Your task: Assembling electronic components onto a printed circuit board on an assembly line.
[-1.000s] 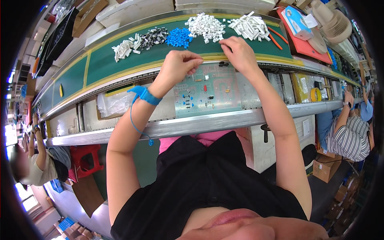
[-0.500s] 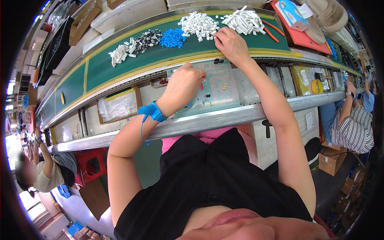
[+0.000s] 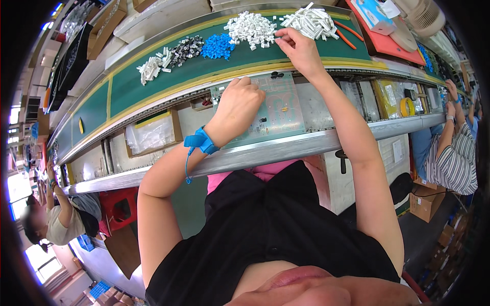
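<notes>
The pale green circuit board lies flat, dotted with small parts. The left hand rests curled upon it. The right hand pinches into white connectors; whether it holds one, I cannot tell.

Bright, even light falls from above, and shadows stay soft and short under the hands. A window at the lower left glares white-blue. The middle is sharp; towards the round black rim things smear and dim, and the straight belt bows into a curve. The near chin at the bottom edge is blurred
</notes>
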`<state>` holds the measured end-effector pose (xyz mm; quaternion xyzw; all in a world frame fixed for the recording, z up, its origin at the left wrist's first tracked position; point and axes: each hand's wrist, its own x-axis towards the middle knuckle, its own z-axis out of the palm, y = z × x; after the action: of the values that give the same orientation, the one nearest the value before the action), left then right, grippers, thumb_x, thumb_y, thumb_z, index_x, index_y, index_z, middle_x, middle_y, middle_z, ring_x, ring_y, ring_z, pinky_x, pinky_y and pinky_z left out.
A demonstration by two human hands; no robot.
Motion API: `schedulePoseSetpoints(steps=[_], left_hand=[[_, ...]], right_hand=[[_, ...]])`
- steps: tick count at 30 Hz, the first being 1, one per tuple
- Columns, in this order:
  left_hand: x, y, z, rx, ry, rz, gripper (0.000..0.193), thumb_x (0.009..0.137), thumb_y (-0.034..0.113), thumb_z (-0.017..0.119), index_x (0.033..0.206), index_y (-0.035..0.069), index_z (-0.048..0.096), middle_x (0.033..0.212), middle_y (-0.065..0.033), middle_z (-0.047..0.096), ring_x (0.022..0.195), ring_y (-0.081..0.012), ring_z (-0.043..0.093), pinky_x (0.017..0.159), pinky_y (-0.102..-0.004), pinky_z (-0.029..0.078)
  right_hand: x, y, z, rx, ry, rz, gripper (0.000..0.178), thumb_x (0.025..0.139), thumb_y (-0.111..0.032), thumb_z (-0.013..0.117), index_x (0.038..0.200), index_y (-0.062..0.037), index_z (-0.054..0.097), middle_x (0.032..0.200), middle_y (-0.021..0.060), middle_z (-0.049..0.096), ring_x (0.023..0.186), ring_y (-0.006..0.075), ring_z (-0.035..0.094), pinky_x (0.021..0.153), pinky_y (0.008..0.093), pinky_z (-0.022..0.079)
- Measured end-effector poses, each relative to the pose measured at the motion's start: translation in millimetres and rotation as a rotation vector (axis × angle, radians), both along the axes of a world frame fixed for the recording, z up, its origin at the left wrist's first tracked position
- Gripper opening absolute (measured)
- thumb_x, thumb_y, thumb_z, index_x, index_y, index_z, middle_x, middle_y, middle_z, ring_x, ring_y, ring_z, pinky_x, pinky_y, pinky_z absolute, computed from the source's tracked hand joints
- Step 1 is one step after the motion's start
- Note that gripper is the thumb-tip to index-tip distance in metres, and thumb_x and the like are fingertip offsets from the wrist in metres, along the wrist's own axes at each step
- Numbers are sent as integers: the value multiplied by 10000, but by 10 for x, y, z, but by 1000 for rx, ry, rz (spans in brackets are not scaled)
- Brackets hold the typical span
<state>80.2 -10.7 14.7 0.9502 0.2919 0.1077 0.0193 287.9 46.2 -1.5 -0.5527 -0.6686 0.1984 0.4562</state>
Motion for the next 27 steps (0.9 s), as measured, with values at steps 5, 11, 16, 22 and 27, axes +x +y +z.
schedulePoseSetpoints(steps=[5,11,16,22,27], left_hand=[[-20,-14,-6,-28,-26,9,96,664,50,618,752,68,651,718,-54,602,797,-232,543,747,-338,430],[-15,-5,-18,-53,-46,10,87,680,57,650,765,72,660,715,-46,607,782,-232,538,744,-349,426],[-12,-2,29,-84,19,27,29,693,86,608,710,78,630,738,-54,617,809,-230,562,754,-343,430],[15,255,92,-344,-373,192,181,794,197,622,774,22,665,742,-178,619,732,-369,593,666,-445,468],[170,758,-88,-100,-450,350,195,804,218,620,754,37,673,748,-154,635,754,-335,602,678,-421,476]], right_hand=[[-31,-86,100,-121,100,125,166,850,-100,634,995,-20,634,799,3,642,693,59,559,630,222,473],[-54,-184,198,-198,38,218,127,842,-79,617,944,-8,641,785,-3,637,703,59,564,642,225,481],[-63,-285,349,-335,-96,290,114,830,-83,619,890,13,631,729,35,624,684,87,571,633,248,479],[-84,-420,408,-344,-541,401,129,770,-109,636,856,-14,644,773,132,647,701,254,627,642,352,483],[-176,-484,442,-314,-771,368,107,755,-119,632,819,-38,660,779,127,657,747,294,632,662,389,485]])
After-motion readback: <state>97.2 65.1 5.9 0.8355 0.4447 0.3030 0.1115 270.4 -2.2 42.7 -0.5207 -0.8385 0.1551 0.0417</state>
